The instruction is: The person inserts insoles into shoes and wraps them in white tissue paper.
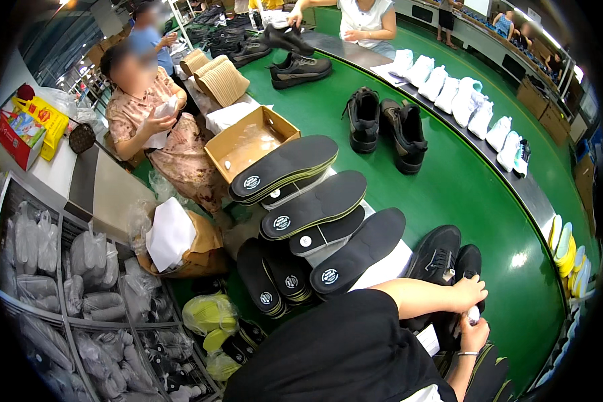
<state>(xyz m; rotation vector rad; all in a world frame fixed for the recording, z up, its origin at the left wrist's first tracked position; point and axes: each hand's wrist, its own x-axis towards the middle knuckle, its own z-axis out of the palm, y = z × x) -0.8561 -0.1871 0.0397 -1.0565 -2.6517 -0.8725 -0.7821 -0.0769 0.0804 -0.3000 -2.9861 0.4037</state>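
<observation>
We are working on a black sneaker (pixel 467 264) that sits at the near edge of the green conveyor belt (pixel 476 194), just beside its mate (pixel 435 251). Our left hand (pixel 467 293) lies over the shoe's opening, fingers curled together on the collar. Our right hand (pixel 474 333), with a thin bracelet at the wrist, comes up from below and seems to pinch a small white piece (pixel 473 313) between the fingertips, though the grip is partly hidden and we cannot tell it exactly.

We judge the sneaker light and soft in the upper, stiffer at the sole, so it should yield if squeezed at the collar and hold its shape better when taken by the heel or the sole edge. The fabric looks matte, not slippery.

To our left, black insoles (pixel 315 201) lie fanned in stacks on a white surface, with an open cardboard box (pixel 248 137) behind them. Farther along the belt stand another pair of black shoes (pixel 385 124), and a row of white sneakers (pixel 462 100) lines the far rail. A seated person (pixel 157 127) works at the left.
</observation>
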